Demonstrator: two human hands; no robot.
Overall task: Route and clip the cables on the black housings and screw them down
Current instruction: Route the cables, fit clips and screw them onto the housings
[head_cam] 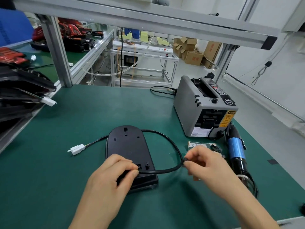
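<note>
Left edge: stacked housings [19,90]. Lower centre on green mat [66,187]: white connector [76,149], then black housing [128,151] lying flat, cable [166,139] looping off its right side. Left hand [112,176], fingers curled, pinches cable at housing's near end. Right hand [206,162] pinches the loop, thumb against forefinger. Right: tape dispenser [186,104], blue screwdriver [236,149].

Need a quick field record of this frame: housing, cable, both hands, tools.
housing: black housing flat on green mat, centre
cable: black cable loops from the housing's near end, out right, round its far end, to white connector on the left
left hand: grips cable at housing's near end
right hand: pinches cable at right bend, on a small black piece, maybe a clip
tool: blue screwdriver lying untouched, right
other: grey tape dispenser behind it
</note>
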